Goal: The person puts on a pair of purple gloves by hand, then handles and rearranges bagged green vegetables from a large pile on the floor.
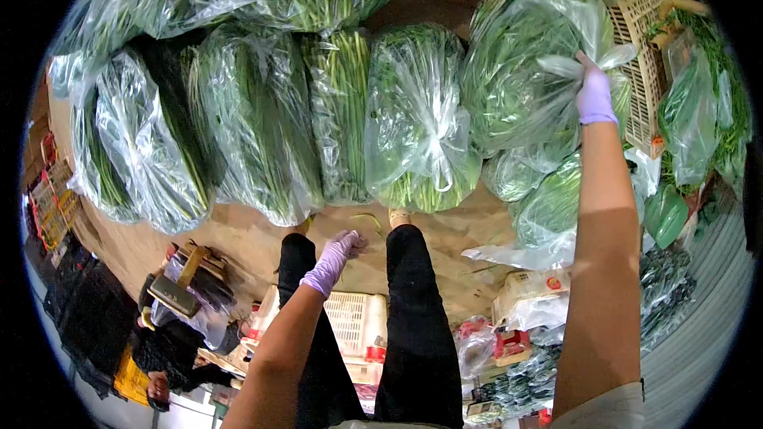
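My right hand (pixel 594 99), in a pale purple glove, is closed on the gathered neck of a large clear plastic bag of leafy green vegetables (pixel 520 71). Loose ends of the plastic stick out on both sides of its fingers. Lower down, my left hand (pixel 334 260), gloved alike, hangs above the brown floor with its fingers curled. Whether anything small is inside them cannot be seen. Beyond that hand stands another tied bag of greens (pixel 417 111), its plastic knotted at the front. To its left is a bundle of long green stalks (pixel 340 111).
More bagged greens (pixel 250 119) line the left and back. A cream plastic crate (pixel 640 71) is tilted at the right. Another pale crate (pixel 354 322) shows between my legs. At lower left, a person in dark clothes (pixel 171 349) is near a wooden stool (pixel 195 274).
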Tool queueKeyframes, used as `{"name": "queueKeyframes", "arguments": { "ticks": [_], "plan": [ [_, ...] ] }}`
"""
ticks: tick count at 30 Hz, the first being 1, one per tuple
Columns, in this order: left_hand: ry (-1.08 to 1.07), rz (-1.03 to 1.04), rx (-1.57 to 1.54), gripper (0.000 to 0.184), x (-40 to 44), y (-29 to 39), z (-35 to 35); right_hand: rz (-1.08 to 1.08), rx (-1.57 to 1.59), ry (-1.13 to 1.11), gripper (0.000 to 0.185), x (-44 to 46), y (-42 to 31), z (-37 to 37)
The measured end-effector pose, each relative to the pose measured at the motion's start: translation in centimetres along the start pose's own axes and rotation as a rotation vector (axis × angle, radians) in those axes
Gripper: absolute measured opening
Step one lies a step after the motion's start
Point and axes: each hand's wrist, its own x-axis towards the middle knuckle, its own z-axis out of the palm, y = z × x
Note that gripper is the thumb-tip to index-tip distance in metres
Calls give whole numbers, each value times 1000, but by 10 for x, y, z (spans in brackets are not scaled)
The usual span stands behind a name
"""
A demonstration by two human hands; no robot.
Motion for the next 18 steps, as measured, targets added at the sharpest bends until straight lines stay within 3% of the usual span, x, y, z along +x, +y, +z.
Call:
{"name": "queueKeyframes", "arguments": {
  "ticks": [4, 8, 10, 11, 12, 14, 16, 18],
  "plan": [
    [11, -38, -53, 35, -13, 0, 24, 106, 7, -122, 32, -34, -46, -4],
    [-59, 94, -32, 44, -64, 71, 79, 48, 42, -296, 25, -150, -115, 11],
    [31, 568, 36, 52, -83, 101, 104, 158, 171, -222, 28, -213, -143, 15],
    [35, 707, 33, 53, -92, 117, 110, 176, 80, -134, 27, -241, -149, 16],
    [34, 845, 30, 54, -104, 134, 115, 220, 220, -220, 22, -262, -141, 12],
    [233, 995, 229, 57, -121, 164, 120, 143, -37, -559, 33, -296, -120, 3],
    [358, 1162, 419, 62, -117, 182, 118, 180, -21, -764, 40, -313, -78, 10],
    [440, 1264, 680, 68, -96, 192, 118, -3, -32, -697, 44, -304, -35, 13]
  ]
}}
